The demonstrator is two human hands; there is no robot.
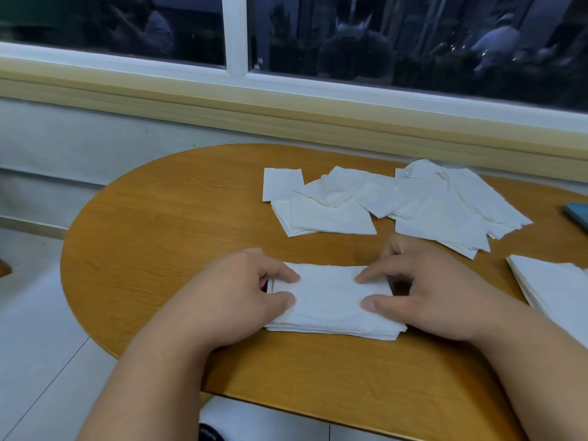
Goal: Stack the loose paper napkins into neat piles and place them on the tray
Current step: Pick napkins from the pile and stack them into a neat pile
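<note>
Left hand [237,292] and right hand [423,291] flank a squared pile of white napkins [331,300] near the front edge of the wooden table [165,224]. Each hand grips one short side of the pile: thumb and forefinger tips lie on the top sheet, pointing inward toward each other, while the remaining fingers curl around the pile's outer edges. The two hands are set apart by the bare middle of the top sheet, and both forearms reach in from the lower edge of the view. The pile lies flat on the tabletop, its layered edges visible along the near side. Beyond the hands, toward the window sill [286,113], loose napkins [391,202] lie scattered and overlapping at varied angles. A second stack of napkins [553,288] rests at the right edge of the table, just beside the right wrist. A blue-green object [579,214], cut off by the frame, lies at the far right.
</note>
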